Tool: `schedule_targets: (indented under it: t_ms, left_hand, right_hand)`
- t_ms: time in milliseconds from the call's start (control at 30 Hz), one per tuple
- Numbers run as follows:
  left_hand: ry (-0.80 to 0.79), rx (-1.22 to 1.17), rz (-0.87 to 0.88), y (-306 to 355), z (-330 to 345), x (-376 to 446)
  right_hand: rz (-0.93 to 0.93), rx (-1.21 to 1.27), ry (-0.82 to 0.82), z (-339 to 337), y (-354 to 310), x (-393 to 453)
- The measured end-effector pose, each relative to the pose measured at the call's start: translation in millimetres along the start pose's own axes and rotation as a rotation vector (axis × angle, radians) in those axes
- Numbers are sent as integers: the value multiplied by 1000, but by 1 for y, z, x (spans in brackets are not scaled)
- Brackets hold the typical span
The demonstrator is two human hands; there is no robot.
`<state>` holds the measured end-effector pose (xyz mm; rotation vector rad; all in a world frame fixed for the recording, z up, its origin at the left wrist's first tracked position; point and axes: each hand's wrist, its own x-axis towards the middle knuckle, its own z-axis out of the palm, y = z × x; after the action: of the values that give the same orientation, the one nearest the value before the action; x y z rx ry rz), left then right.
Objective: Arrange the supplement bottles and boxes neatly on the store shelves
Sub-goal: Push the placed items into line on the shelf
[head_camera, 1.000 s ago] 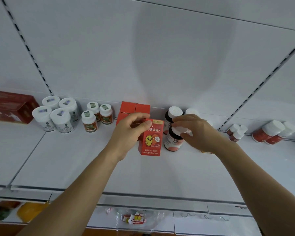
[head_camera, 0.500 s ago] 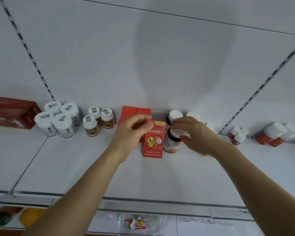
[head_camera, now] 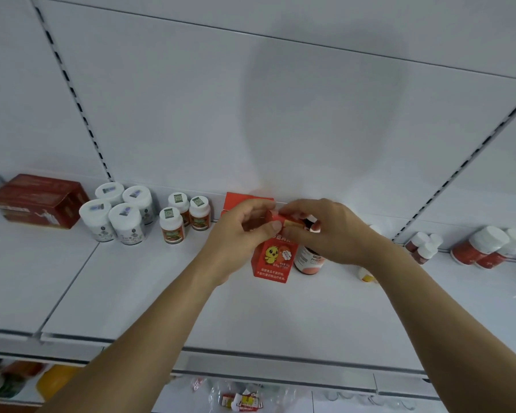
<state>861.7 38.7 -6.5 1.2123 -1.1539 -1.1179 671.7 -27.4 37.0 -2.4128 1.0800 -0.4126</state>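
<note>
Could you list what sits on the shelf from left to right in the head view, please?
Dark red box → four white jars → three small orange-labelled bottles → red chick box held by both hands → dark bottle → small red bottles → two large red bottles.

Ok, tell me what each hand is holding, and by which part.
Both hold the red box by its top: left hand pinches the top left, right hand the top right.
</note>
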Motion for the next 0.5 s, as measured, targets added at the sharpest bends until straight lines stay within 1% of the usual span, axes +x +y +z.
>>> schedule_targets:
  t_ms: [67, 133, 167, 233, 300, 333, 400, 500]
  left_hand:
    - [-42, -9, 2, -1, -7, -1]
    - [-76, 30, 17, 0, -14, -1]
    - [-55, 136, 55, 0, -19, 0]
    - [49, 469, 201, -3, -33, 2]
    - [102, 767, 329, -13, -49, 6]
    - [85, 886, 349, -21, -57, 8]
    - [23, 1076, 334, -38, -66, 10]
    - [-46, 1188, 252, -53, -69, 8]
  right_hand:
    - [17, 5, -34, 0, -4, 3]
    - [23, 8, 11, 4, -7, 4]
    - [21, -13, 56, 8, -6, 5]
    - [3, -84, 119, 18, -2, 8]
    - [-26, -129, 114, 32, 2, 10]
    - [-39, -142, 103, 40, 5, 11]
    - [-41, -165, 107, 57, 8, 11]
    - [-33, -220, 156, 80, 13, 12]
